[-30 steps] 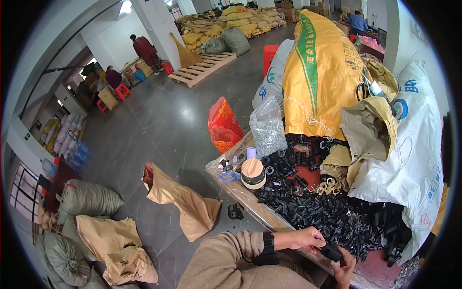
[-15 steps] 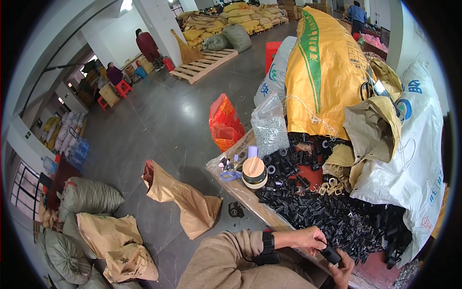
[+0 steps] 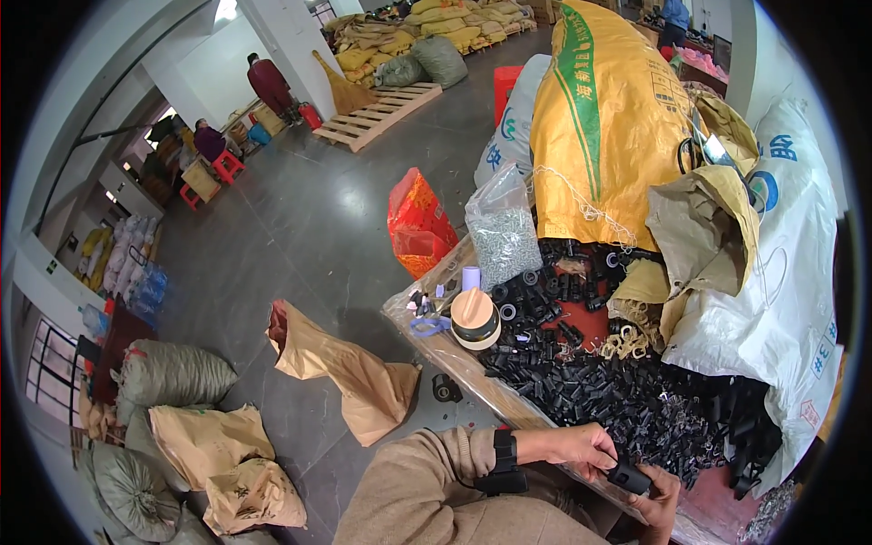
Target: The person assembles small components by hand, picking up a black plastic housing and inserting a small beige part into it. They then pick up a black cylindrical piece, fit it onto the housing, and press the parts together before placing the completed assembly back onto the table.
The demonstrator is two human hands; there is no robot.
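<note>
We are pinching a black part (image 3: 629, 475) with our left hand (image 3: 589, 447) and right hand (image 3: 661, 500), keeping it by the near edge of the table (image 3: 718, 505). Beyond, we are facing a black heap (image 3: 604, 392), a clear bag (image 3: 502, 243) and a yellow sack (image 3: 627, 136).

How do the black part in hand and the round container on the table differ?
The black part looks dark all over; the round container has a peach lid. The black part slants between left hand and right hand; the round container stands upright. Both look rounded.
</note>
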